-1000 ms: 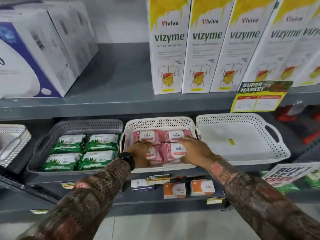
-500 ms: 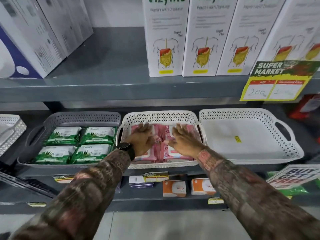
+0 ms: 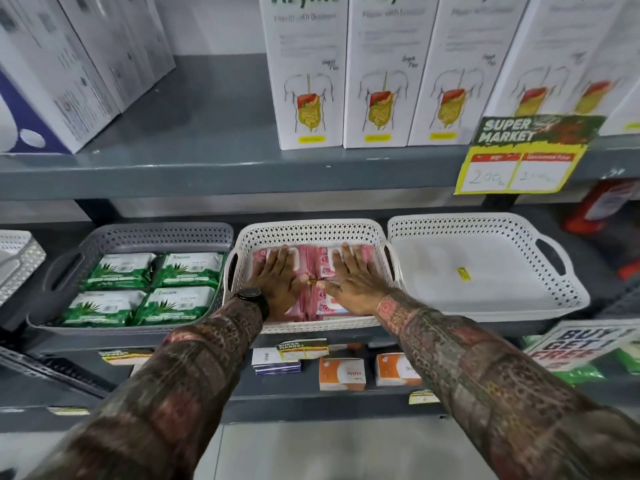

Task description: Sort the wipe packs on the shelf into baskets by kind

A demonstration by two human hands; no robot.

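Several pink wipe packs point(image 3: 310, 271) lie flat in the middle white basket point(image 3: 311, 230) on the grey shelf. My left hand point(image 3: 277, 278) and my right hand point(image 3: 353, 278) both rest palm-down on these packs, fingers spread and flat, gripping nothing. Most of the pink packs are hidden under my hands. To the left, a grey basket point(image 3: 156, 233) holds several green wipe packs point(image 3: 145, 289) laid in two rows. On the right stands a white basket point(image 3: 485, 223) with only a small yellow sticker on its floor.
The shelf above point(image 3: 207, 168) carries tall white boxes point(image 3: 304, 71) and a yellow price tag point(image 3: 523, 161). Part of another white basket point(image 3: 17, 258) shows at far left. Small orange boxes point(image 3: 341, 374) sit on the shelf below. A "buy get free" sign point(image 3: 581, 344) hangs lower right.
My hands have gone from holding the front pink packs to lying flat with fingers stretched over the packs further back. The camera has tilted down and moved closer.
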